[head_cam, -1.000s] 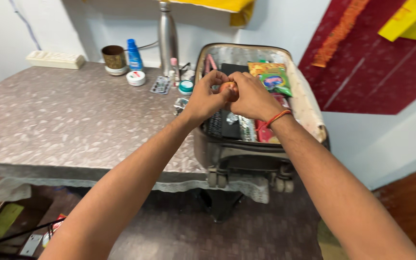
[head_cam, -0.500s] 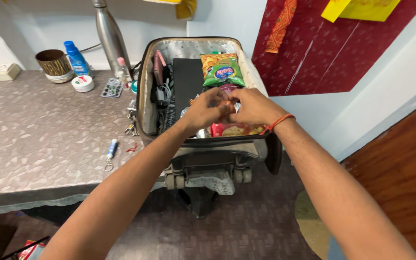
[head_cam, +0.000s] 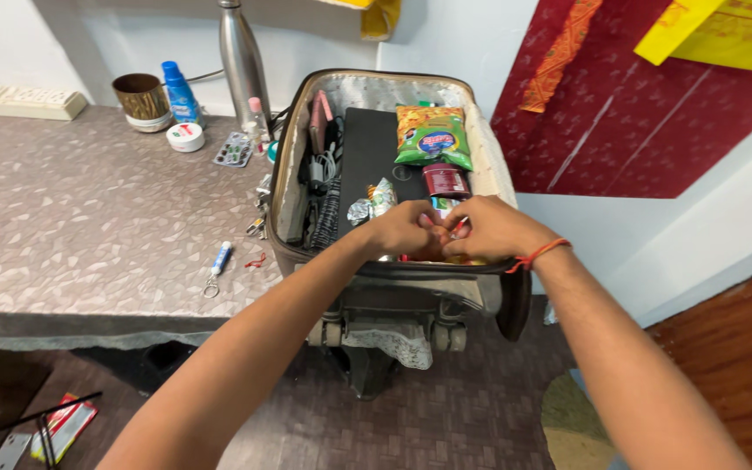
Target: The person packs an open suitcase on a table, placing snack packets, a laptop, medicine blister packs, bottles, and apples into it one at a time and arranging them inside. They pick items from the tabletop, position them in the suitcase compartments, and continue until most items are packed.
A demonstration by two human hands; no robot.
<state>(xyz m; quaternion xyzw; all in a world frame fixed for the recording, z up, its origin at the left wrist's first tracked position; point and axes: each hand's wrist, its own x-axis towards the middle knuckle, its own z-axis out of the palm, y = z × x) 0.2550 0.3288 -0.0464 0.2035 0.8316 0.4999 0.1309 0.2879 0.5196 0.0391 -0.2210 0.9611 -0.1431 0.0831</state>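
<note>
Since a second ago the view has swung right then back a little, and both hands have dropped from mid-air over the case to its near edge; the left hand (head_cam: 404, 231) and right hand (head_cam: 491, 228) now meet just above the front rim of the open suitcase (head_cam: 480, 148), fingertips touching each other; both are curled tight around something small pinched between them — a sliver of red-and-white shows at the fingertips, too hidden to tell what it is; a red thread bracelet (head_cam: 536, 254) sits on the right wrist.

Inside the case: a green snack packet (head_cam: 433, 137) at the far end; a dark red packet (head_cam: 446, 180) just below it; a crumpled silver wrapper (head_cam: 371, 202) beside the left hand; a flat black laptop-like slab (head_cam: 372, 148) under them; cables and a pink item along the left wall.

The case lies on the right end of a speckled table (head_cam: 71, 218); on the table — a small blue-white keychain tool (head_cam: 218, 260) near the case, a pill strip (head_cam: 233, 150), a round white tin (head_cam: 185, 137), a blue bottle (head_cam: 179, 91), a brown cup (head_cam: 140, 98), a steel flask (head_cam: 241, 57), a white power strip (head_cam: 23, 102) at far left.
</note>
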